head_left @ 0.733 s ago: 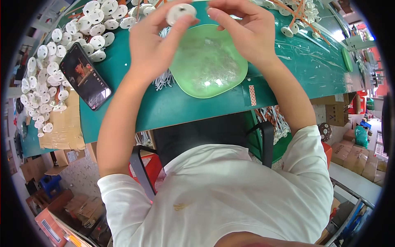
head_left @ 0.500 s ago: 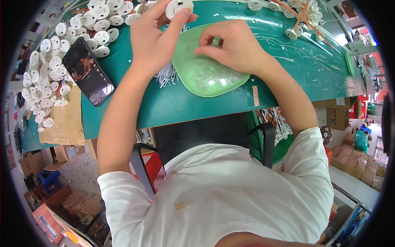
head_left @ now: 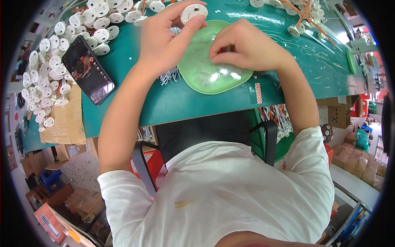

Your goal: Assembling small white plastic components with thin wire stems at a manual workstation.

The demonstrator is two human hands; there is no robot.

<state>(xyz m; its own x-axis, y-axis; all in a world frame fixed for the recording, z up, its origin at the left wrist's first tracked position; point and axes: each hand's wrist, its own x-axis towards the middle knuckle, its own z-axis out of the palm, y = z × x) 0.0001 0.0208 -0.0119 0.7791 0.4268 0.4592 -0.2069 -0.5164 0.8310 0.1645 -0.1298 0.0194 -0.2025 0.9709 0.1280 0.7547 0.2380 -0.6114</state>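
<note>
My left hand (head_left: 166, 43) is closed on a round white plastic disc (head_left: 193, 13) with small slots, holding it up over the far left edge of a green tray (head_left: 205, 82). Thumb and fingers grip the disc by its rim. Over the right half of that tray is my right hand (head_left: 245, 47), its fingers curled into a pinch. Whatever is between those fingertips is hidden. Small, clear-looking bits lie in the tray, too fine to name. A bundle of white wires (head_left: 170, 76) shows beside the tray, partly covered by my left hand and wrist.
Many white discs (head_left: 54, 61) are heaped at the left, near a lit phone (head_left: 87, 70) and a cardboard sheet (head_left: 63, 123). More white parts with orange strips (head_left: 304, 20) lie at the far right. A patterned strip (head_left: 258, 93) is near the table's front edge.
My left hand, with the white disc, has moved right and slightly nearer. My right hand has shifted a little right over the tray, still pinched. The tray appears slightly further right.
</note>
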